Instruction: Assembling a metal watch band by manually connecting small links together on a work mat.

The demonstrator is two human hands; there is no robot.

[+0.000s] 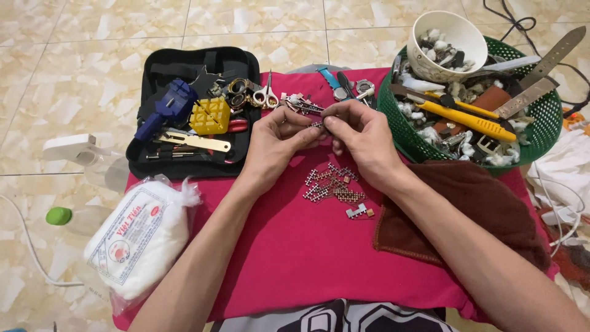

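Note:
My left hand point(276, 142) and my right hand point(362, 138) meet above a pink cloth point(289, 258), and both pinch a small metal watch-band link point(316, 125) between their fingertips. Below the hands lie several loose metal band links point(332, 183) on the cloth, with one more link piece point(358, 212) a little lower right. The small part's shape is mostly hidden by my fingers.
A black tool case point(184, 110) with a blue tool, yellow block and small scissors point(266, 93) lies at the left. A green basket point(541, 117) holds straps, a yellow knife and a white bowl point(445, 43). A brown cloth point(473, 209) lies right, a cotton bag point(138, 240) left.

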